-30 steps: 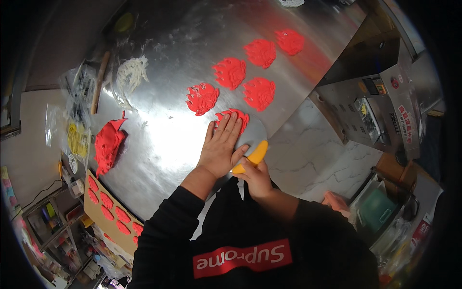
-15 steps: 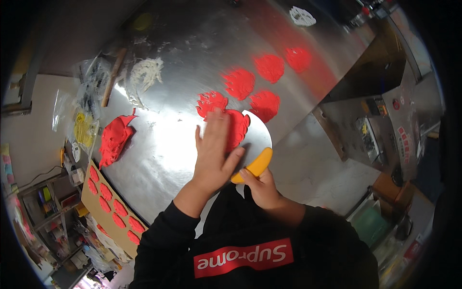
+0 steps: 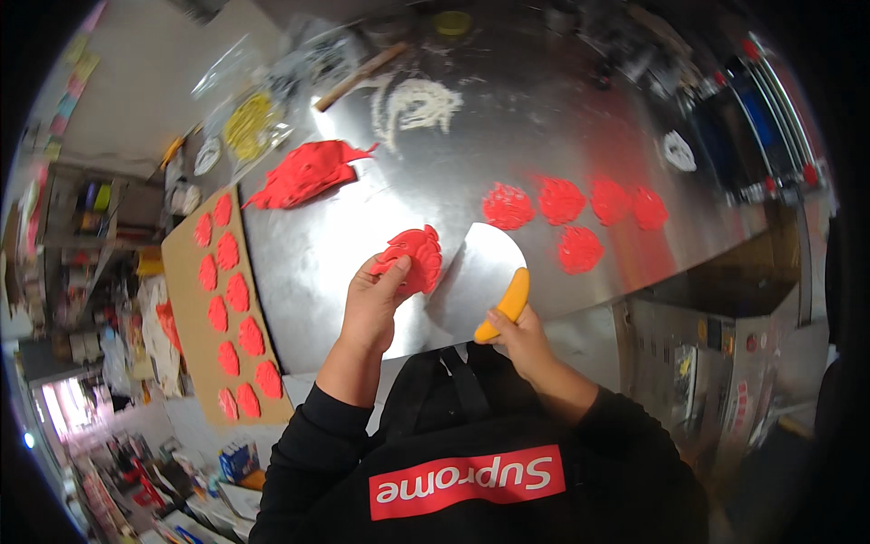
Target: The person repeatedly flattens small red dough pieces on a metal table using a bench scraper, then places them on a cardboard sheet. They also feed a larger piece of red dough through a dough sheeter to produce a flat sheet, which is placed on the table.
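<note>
A flat, scalloped piece of red dough [image 3: 420, 257] hangs from my left hand [image 3: 367, 308], pinched between thumb and fingers. In my right hand [image 3: 524, 343] is a scraper [image 3: 482, 267] with a curved yellow handle and a broad, rounded metal blade. The blade stands beside the dough piece, close to its right edge; I cannot tell if they touch. To the right on the metal table [image 3: 353, 245], several similar red pieces [image 3: 580, 249] lie in a loose group. A large red lump of dough [image 3: 306, 174] rests further left.
A brown board [image 3: 195, 299] with rows of red pieces sits at the table's left edge. Toward the back are a wooden stick [image 3: 361, 77], white smears [image 3: 421, 104], a bag with yellow stuff [image 3: 249, 127] and a small white lump [image 3: 678, 151]. A metal-barred device [image 3: 770, 100] stands far right.
My left hand, flat over a red piece by the blade before, now pinches that piece off the table. The view has swung left, showing more of the board. The scraper stays in my right hand.
</note>
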Tool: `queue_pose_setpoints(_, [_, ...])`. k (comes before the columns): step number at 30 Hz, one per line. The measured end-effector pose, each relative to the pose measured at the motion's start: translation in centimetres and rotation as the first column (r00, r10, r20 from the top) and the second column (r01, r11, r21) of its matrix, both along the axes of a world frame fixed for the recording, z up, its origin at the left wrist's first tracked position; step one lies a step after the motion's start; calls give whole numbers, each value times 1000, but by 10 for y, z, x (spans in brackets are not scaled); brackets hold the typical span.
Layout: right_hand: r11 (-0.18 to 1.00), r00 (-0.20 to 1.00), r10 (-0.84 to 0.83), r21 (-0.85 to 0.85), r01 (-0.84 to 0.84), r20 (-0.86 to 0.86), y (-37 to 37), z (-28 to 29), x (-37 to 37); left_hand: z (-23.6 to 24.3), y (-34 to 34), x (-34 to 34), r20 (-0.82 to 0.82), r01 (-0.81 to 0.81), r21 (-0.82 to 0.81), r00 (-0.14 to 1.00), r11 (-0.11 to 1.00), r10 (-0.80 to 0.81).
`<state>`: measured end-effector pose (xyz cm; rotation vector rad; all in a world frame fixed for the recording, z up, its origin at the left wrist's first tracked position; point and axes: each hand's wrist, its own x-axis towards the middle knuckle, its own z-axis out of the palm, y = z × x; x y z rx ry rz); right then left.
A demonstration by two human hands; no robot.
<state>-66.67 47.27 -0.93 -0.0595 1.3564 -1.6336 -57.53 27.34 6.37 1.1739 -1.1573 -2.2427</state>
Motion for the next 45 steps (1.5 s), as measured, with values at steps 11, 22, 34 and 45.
queue_pose_setpoints(11, [783, 503, 566, 616, -80, -654, -54, 10, -46, 63, 3, 112, -247, -239, 149, 931, 960, 270])
queue_pose_setpoints(22, [768, 881, 433, -434, -470, -190, -164, 110, 214, 67, -18, 242, -280, -273, 125, 913, 954, 298])
queue_pose_setpoints(34, [839, 907, 344, -354, -414, -244, -213, 92, 352, 48, -60, 377, -248, -344, 195, 889, 919, 385])
queue_pose_setpoints(45, [720, 725, 627, -144, -679, -286, -244, 56, 376, -15, -162, 506, -151, -450, 139, 871, 882, 468])
